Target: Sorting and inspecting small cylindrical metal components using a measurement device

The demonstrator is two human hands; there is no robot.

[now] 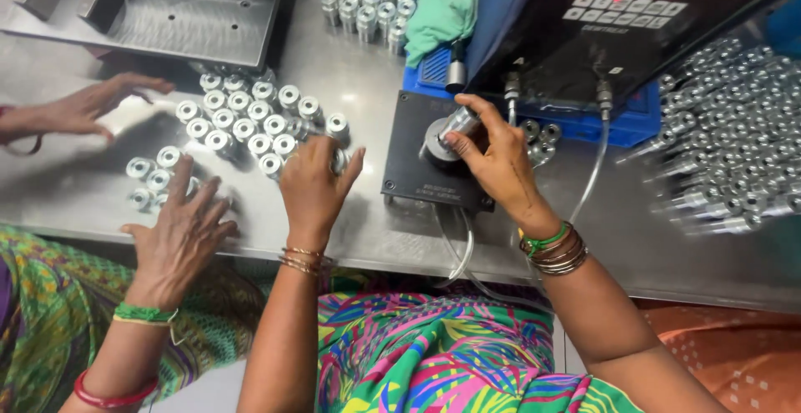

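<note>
My right hand grips a small silver metal fitting and holds it on the round socket of a black test fixture plate. My left hand rests on the steel table at the near edge of a cluster of silver fittings, fingers curled over one fitting. How firmly that one is held is hidden by the fingers.
A co-worker's two hands lie on the table at left by more fittings. A black tester with keypad sits behind the fixture; clear tubes hang from it. Racked fittings right, green cloth, grey tray.
</note>
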